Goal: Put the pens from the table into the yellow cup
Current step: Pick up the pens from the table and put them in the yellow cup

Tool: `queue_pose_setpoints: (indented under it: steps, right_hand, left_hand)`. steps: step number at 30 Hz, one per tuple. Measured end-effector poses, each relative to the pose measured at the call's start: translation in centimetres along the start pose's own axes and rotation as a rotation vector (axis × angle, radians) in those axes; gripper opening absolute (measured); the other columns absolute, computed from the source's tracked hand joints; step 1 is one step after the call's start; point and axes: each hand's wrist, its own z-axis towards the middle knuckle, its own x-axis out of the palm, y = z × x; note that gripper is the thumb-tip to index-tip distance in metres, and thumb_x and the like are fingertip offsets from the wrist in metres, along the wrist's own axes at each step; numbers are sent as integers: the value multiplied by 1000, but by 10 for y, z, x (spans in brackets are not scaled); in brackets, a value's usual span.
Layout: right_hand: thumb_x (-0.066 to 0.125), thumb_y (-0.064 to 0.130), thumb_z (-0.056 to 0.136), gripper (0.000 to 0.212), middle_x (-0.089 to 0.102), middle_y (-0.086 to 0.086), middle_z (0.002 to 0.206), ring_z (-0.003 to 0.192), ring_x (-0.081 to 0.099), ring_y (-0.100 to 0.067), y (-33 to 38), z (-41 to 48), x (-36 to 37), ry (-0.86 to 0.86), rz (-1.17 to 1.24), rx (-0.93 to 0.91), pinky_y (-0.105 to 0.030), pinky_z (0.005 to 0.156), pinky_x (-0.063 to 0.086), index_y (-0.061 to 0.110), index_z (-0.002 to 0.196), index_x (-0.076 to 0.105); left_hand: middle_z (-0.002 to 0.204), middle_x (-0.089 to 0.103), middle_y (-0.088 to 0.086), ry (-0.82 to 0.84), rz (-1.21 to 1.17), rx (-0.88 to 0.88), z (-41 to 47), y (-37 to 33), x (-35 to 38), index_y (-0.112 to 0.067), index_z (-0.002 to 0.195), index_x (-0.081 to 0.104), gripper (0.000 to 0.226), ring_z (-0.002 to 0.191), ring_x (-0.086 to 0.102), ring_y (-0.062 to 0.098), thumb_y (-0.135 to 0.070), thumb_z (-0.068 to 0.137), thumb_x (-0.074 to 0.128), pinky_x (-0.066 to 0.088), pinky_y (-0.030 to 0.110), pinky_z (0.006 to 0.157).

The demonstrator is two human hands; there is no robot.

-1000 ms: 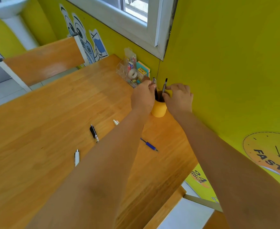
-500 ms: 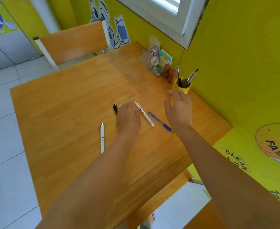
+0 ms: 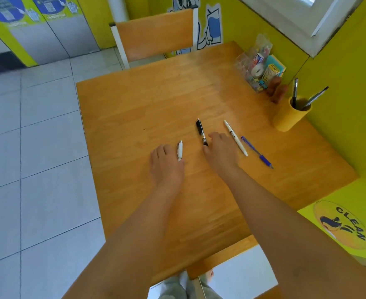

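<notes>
yellow cup upright w/ two pens inside.

Yellow cup; black pen; blue pen.

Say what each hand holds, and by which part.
Nothing held yet. Left hand touches the short white pen at its near end; right hand rests by the black pen's tip.

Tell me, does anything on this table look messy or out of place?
Only the loose pens. Four lie scattered on the table: a short white pen at the left hand, a black pen by the right hand, a long white pen and a blue pen. Two pens already stand in the yellow cup. Nothing looks spilled or broken.
</notes>
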Motion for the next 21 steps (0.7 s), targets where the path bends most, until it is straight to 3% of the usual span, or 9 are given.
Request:
queue_pose_setpoints:
  steps: [5, 9, 15, 21]
  right_hand:
    - [53, 35, 94, 33, 56, -11, 116, 109, 53, -30, 10, 12, 9, 31, -118, 52, -40, 82, 46, 9, 115, 53]
    - [47, 29, 97, 25, 63, -11, 108, 101, 58, -30, 6, 18, 7, 25, -182, 52, -37, 76, 42, 9, 110, 54]
    - [42, 26, 98, 25, 64, -8, 111, 106, 55, -27, -29, 6, -6, -76, -356, 106, -39, 91, 43, 11, 112, 56]
    - [50, 31, 90, 29, 56, -8, 108, 101, 51, -27, -48, -1, -19, -180, -386, 108, -36, 83, 40, 10, 110, 53]
  left_hand:
    - [129, 50, 8, 9, 61, 10, 2, -2, 0, -8, 124, 53, 49, 124, 44, 26, -46, 93, 56, 39, 35, 103]
    - [124, 51, 6, 20, 99, 37, 5, -8, 3, -10, 119, 58, 38, 120, 44, 26, -40, 96, 52, 38, 34, 98]
    - [121, 53, 7, 19, 79, 26, 9, -20, 6, -8, 115, 60, 29, 117, 46, 26, -29, 99, 48, 38, 34, 93]
    - [119, 57, 11, 23, -105, -16, 12, -41, 8, -6, 114, 62, 31, 114, 50, 28, -30, 101, 47, 45, 37, 91]
